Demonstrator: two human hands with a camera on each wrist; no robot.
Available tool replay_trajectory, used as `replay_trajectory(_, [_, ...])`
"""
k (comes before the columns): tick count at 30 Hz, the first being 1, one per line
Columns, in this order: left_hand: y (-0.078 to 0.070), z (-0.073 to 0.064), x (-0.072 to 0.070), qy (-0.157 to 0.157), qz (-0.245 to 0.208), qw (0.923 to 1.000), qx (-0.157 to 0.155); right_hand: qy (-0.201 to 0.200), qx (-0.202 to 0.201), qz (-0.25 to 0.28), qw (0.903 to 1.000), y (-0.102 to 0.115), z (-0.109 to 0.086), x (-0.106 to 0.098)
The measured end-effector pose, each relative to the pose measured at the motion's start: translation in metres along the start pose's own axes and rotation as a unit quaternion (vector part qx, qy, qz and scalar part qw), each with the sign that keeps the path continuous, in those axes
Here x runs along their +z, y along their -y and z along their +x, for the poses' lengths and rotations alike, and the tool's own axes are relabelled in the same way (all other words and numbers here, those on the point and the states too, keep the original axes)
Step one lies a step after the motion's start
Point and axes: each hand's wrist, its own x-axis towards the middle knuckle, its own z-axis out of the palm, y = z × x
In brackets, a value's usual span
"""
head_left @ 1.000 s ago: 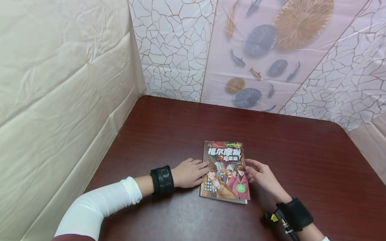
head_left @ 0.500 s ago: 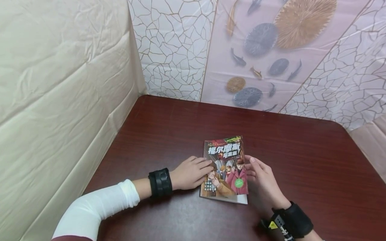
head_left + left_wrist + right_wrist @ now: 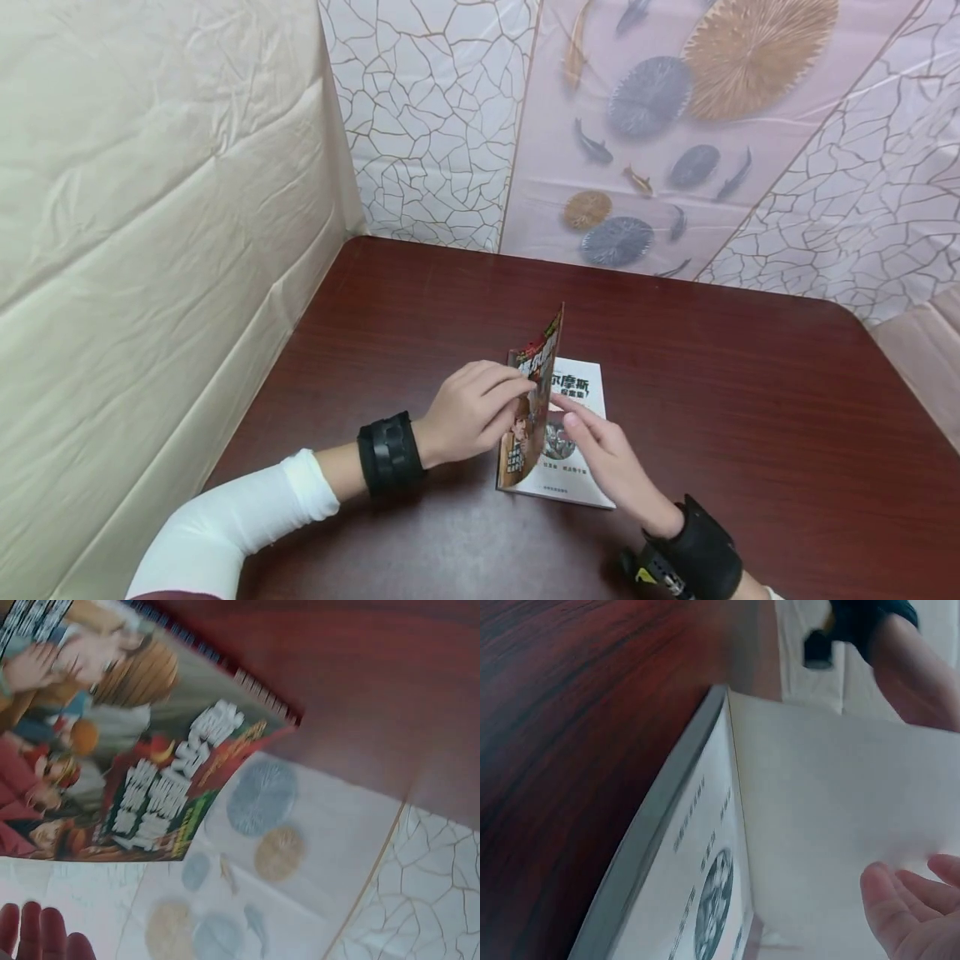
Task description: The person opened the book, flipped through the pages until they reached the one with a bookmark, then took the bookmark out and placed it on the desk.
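Note:
A paperback book lies on the table, its illustrated front cover lifted nearly upright along the left-hand spine. Beneath it shows a white title page with a round grey picture. My right hand is over that page; in the right wrist view its fingertips touch the blank inner side of the cover. On the outer side, my left hand is at the cover, its fingers extended and lightly bent. The left wrist view shows the cover's printed face bowed, with fingertips below it.
The dark red-brown wooden table extends around the book. A cream cloth wall borders it at left, and a patterned curtain hangs behind. Both wrists wear black straps.
The front cover has swung up from nearly flat to almost upright, uncovering the title page. My right hand has moved left over the book. My left hand has lifted slightly along with the cover.

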Motion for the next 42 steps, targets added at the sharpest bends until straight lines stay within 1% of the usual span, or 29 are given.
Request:
replay_trajectory(3, [0.0, 0.007, -0.007, -0.021, -0.021, 0.9996, -0.001, 0.013, -0.06, -0.047, 0.997, 0.001, 0.001, 0.012])
replay_trajectory(5, [-0.001, 0.01, -0.011, -0.02, -0.032, 0.9993, -0.004, 0.026, -0.092, -0.069, 0.993, 0.001, 0.001, 0.019])
replay_trajectory(6, [-0.001, 0.012, -0.013, -0.015, -0.037, 0.9992, -0.008, 0.029, -0.103, -0.083, 0.9908, 0.001, 0.001, 0.022])
replay_trajectory(8, [-0.002, 0.013, -0.017, 0.003, -0.045, 0.9988, -0.02, 0.038, -0.115, -0.119, 0.9855, 0.0, 0.001, 0.029])
replay_trajectory(10, [-0.004, 0.014, -0.021, 0.027, -0.052, 0.9977, -0.033, 0.05, -0.124, -0.154, 0.9789, 0.0, 0.001, 0.034])
replay_trajectory(12, [-0.005, 0.015, -0.025, 0.052, -0.052, 0.9965, -0.039, 0.066, -0.134, -0.182, 0.972, -0.001, 0.001, 0.039])
replay_trajectory(15, [-0.007, 0.013, -0.03, 0.085, -0.033, 0.9954, -0.03, 0.089, -0.158, -0.216, 0.9596, -0.003, 0.001, 0.044])
replay_trajectory(17, [-0.008, 0.011, -0.032, 0.106, -0.009, 0.9941, -0.02, 0.105, -0.174, -0.229, 0.952, -0.004, 0.001, 0.046])
replay_trajectory(19, [-0.01, 0.009, -0.034, 0.135, 0.022, 0.9906, -0.012, 0.117, -0.185, -0.243, 0.945, -0.004, 0.001, 0.048])
replay_trajectory(20, [-0.011, 0.007, -0.034, 0.154, 0.039, 0.9872, -0.009, 0.124, -0.188, -0.248, 0.9422, -0.005, 0.001, 0.049])
replay_trajectory(22, [-0.012, 0.004, -0.036, 0.202, 0.067, 0.977, -0.01, 0.14, -0.189, -0.256, 0.9376, -0.005, 0.001, 0.05])
replay_trajectory(23, [-0.013, 0.002, -0.036, 0.229, 0.077, 0.9703, -0.013, 0.146, -0.19, -0.259, 0.9357, -0.005, 0.001, 0.05])
replay_trajectory(25, [-0.015, -0.002, -0.035, 0.284, 0.089, 0.9544, -0.025, 0.156, -0.194, -0.263, 0.9321, -0.007, 0.0, 0.051])
replay_trajectory(27, [-0.016, -0.007, -0.033, 0.331, 0.088, 0.9386, -0.043, 0.168, -0.206, -0.269, 0.9258, -0.008, -0.001, 0.051])
replay_trajectory(28, [-0.017, -0.009, -0.032, 0.35, 0.086, 0.9316, -0.052, 0.173, -0.214, -0.272, 0.922, -0.009, -0.001, 0.051])
replay_trajectory(30, [-0.017, -0.014, -0.029, 0.377, 0.081, 0.92, -0.068, 0.18, -0.229, -0.28, 0.9147, -0.01, -0.001, 0.051])
replay_trajectory(32, [-0.016, -0.018, -0.028, 0.396, 0.078, 0.9115, -0.077, 0.189, -0.238, -0.292, 0.9069, -0.011, -0.001, 0.05])
replay_trajectory(33, [-0.016, -0.02, -0.027, 0.403, 0.079, 0.9081, -0.081, 0.194, -0.236, -0.298, 0.9045, -0.012, -0.001, 0.05])
replay_trajectory(35, [-0.014, -0.023, -0.026, 0.411, 0.082, 0.9044, -0.082, 0.204, -0.225, -0.304, 0.9028, -0.011, -0.002, 0.049])
replay_trajectory(42, [-0.01, -0.032, -0.024, 0.424, 0.093, 0.8974, -0.078, 0.256, -0.148, -0.309, 0.9042, -0.006, -0.004, 0.041])
